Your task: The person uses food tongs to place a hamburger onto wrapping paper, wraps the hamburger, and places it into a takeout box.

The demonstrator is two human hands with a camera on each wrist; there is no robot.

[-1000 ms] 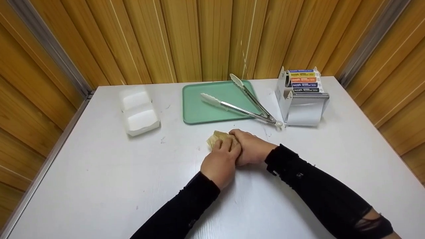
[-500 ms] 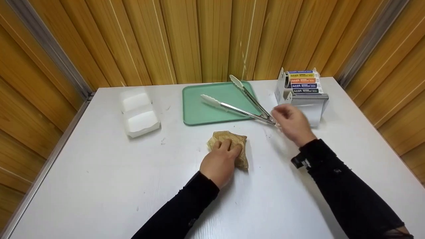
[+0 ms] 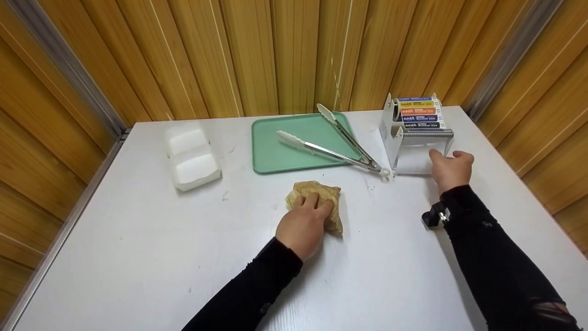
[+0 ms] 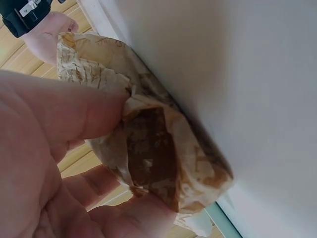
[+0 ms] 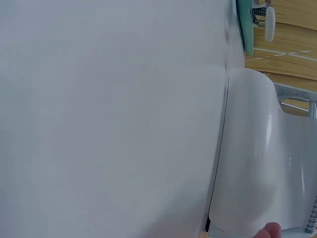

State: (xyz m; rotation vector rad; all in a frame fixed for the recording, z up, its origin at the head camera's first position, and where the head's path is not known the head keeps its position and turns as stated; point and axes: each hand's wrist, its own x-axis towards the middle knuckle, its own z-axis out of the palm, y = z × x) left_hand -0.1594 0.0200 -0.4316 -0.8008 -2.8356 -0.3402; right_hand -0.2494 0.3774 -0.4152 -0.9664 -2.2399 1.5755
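A crumpled brown paper-wrapped bundle (image 3: 337, 209) lies on the white table. My left hand (image 3: 303, 227) grips it from the near left side; in the left wrist view, thumb and fingers (image 4: 106, 183) press it from opposite sides. Darker brown patches show through the paper (image 4: 151, 144). Off to the right stands a metal label dispenser (image 3: 390, 131), striped with coloured labels above and a white sheet (image 3: 415, 158) curving down its front. My right hand (image 3: 452, 172) is at the sheet's right side, thumb and fingers apart; its fingertips (image 5: 271, 229) overlap the sheet's edge in the right wrist view.
Behind the bundle sits a green tray (image 3: 266, 156), with spread tongs (image 3: 340, 156) lying across it, their hinge end past its front right corner. An opened white clamshell box (image 3: 195, 165) stands back left. Wood-patterned walls (image 3: 294, 55) enclose the table.
My right hand has let go of the bundle and swung right, past the tongs' hinge, to the dispenser's sheet. The left hand has stayed on the bundle.
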